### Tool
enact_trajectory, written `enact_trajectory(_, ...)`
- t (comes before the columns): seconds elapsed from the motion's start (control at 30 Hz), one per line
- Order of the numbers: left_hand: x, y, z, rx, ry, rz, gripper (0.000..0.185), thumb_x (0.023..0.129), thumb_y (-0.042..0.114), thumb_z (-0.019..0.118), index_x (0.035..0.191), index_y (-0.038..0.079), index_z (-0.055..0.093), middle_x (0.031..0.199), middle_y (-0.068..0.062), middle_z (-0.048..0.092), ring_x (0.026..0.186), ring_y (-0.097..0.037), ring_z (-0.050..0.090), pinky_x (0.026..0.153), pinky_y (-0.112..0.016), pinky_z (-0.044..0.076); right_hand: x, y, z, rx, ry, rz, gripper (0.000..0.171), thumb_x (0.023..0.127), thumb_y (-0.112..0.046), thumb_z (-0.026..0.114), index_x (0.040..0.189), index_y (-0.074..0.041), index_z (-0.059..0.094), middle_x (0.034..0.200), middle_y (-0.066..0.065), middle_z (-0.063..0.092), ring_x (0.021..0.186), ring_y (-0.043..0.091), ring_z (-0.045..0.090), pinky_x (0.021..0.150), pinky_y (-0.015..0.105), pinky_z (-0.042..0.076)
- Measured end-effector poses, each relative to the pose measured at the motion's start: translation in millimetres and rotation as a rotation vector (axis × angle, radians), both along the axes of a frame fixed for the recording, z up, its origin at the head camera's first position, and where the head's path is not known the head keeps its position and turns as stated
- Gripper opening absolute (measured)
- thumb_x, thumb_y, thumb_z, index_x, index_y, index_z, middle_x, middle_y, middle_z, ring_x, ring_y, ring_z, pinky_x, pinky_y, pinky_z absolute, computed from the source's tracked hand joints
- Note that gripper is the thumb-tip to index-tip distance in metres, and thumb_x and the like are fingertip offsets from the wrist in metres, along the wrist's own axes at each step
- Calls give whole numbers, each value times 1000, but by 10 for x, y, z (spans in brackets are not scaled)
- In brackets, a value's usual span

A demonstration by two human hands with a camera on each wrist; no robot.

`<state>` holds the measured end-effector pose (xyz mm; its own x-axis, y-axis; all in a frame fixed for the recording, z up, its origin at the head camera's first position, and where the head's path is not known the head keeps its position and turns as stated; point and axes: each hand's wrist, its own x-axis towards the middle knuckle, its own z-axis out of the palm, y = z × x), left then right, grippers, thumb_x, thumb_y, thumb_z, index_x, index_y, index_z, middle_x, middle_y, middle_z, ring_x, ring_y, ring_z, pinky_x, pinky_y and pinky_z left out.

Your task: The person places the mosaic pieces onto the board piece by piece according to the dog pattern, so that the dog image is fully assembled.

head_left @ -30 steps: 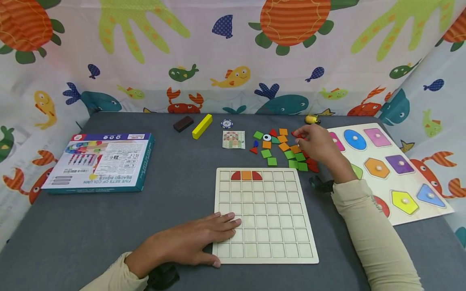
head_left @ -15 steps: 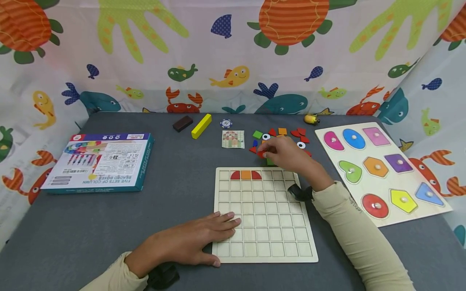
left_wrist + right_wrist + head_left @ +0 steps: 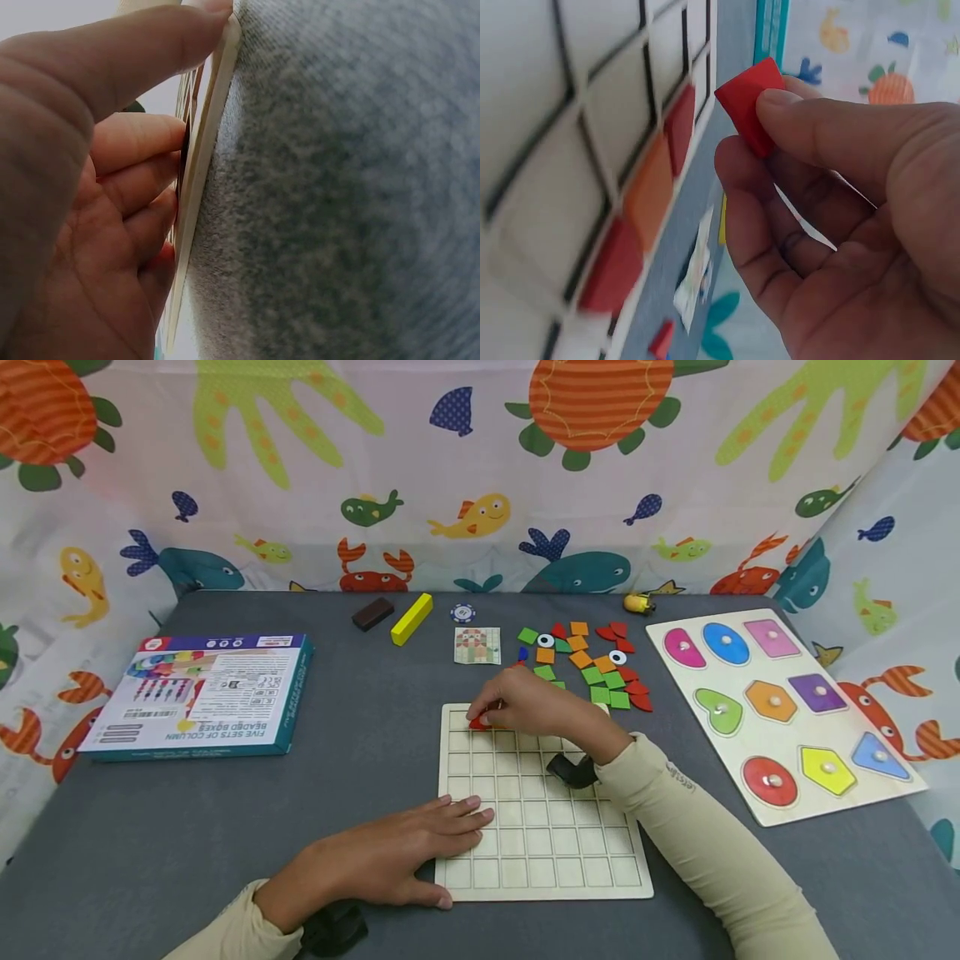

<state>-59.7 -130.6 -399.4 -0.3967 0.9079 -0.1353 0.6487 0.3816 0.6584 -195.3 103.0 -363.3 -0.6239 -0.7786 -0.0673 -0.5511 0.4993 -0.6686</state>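
The right hand is pinching a red square tile between thumb and fingertips, holding it just above the far left part of the wooden grid board, beside the red and orange tiles already sitting in the board's far row. The left hand is lying flat with fingers extended, pressing on the board's near left edge. The board is sitting on the grey table toward its near edge. Loose green, orange and red tiles are lying beyond the board's far edge. A shape puzzle board is occupying the table's right edge, and a teal box is resting near its left edge.
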Motion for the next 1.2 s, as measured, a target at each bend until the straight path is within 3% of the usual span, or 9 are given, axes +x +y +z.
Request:
enact_trajectory(0.37,-6,-4,-13,2,9,-10,77,91,41,66,152,9,31,160,-2,21,147,-22,13,117,-42,17,131,-215,-145,-1,89,74,16,89,2,66,96,-8,77,91,-1,66,79,10,56,71,22,49)
enact_trajectory(0.6,-4,-15,-23,11,14,-10,76,92,41,65,152,9,31,160,-1,21,147,-21,12,117,-41,17,133,-274,-176,77,200,144,13,90,-2,68,97,-9,77,91,-1,61,84,12,55,79,27,47)
enact_trajectory(0.9,-2,-10,-30,14,21,-20,76,92,40,66,152,9,31,160,-3,20,147,-21,13,117,-42,16,168,-284,-158,119,165,133,14,89,-3,69,98,-9,77,92,-1,62,84,11,56,78,26,48)
enact_trajectory(1.2,-4,-5,-25,2,18,-8,77,91,40,66,152,9,32,159,-1,21,147,-20,13,117,-43,17,83,-163,-156,52,133,58,15,91,-5,67,103,-8,76,94,-2,65,80,9,57,73,23,49)
